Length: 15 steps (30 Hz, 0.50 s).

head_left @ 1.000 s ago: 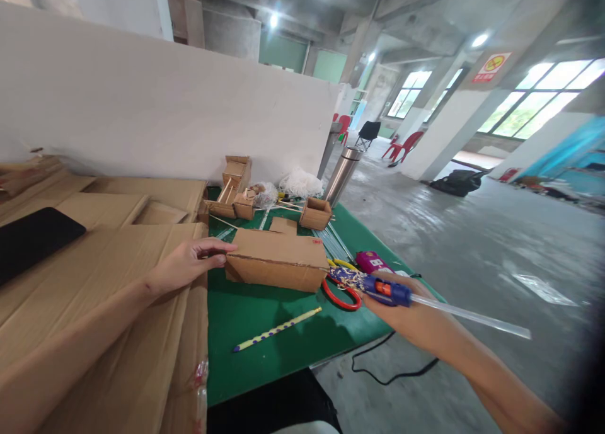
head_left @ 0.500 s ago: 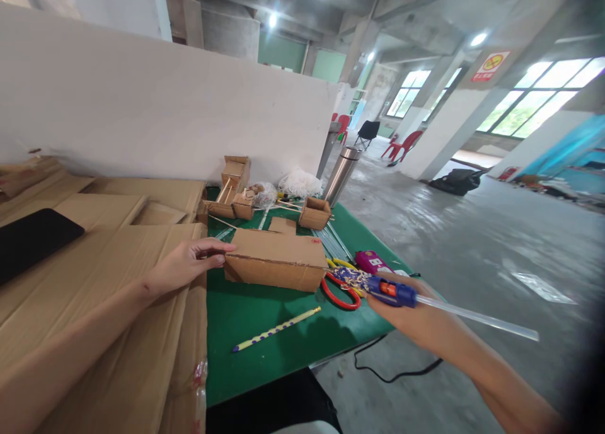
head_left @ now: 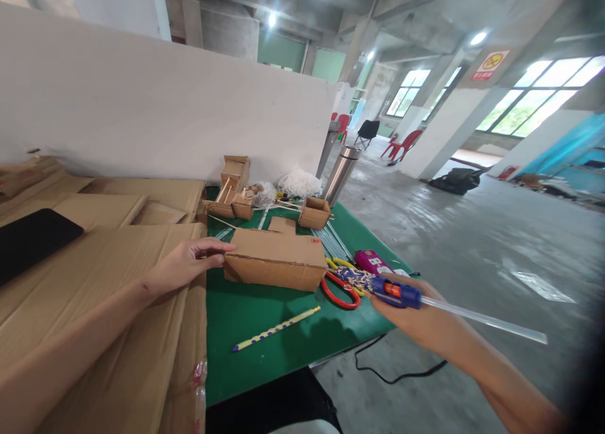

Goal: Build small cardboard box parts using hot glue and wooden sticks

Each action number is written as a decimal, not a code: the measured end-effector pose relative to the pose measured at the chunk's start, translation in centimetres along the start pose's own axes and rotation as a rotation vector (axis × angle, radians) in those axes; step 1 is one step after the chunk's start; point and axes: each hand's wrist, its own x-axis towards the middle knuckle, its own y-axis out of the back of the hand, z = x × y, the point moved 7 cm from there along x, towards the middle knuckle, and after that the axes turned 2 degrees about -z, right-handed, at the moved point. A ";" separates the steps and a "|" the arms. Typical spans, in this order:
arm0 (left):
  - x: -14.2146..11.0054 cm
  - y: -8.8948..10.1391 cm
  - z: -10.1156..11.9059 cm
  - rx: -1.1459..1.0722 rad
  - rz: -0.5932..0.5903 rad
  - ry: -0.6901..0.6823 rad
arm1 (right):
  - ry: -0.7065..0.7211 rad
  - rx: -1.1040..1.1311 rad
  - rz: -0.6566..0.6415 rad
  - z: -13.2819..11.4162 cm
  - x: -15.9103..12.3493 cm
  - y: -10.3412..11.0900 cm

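Observation:
A closed-looking cardboard box rests on the green tabletop. My left hand grips its left end, thumb and fingers at the corner. In my right hand is a blue glue gun, with a long clear glue stick jutting from its back. Its nozzle points left, close to the box's right end; whether it touches I cannot tell. Red-handled scissors lie beneath the gun, with a yellow-handled tool beside them. A yellow pencil with purple dots lies in front of the box.
Flat cardboard sheets cover the left side, with a black phone-like slab on top. Behind the box stand a small open cardboard box, a cardboard construction and a steel flask. A black cable hangs at the right edge.
The glue gun in my right hand has shifted slightly right, away from the box. My left hand and the box have hardly moved.

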 end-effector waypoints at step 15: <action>0.1 0.0 0.2 0.036 0.004 0.001 | -0.033 0.122 -0.026 -0.8 0.0 0.5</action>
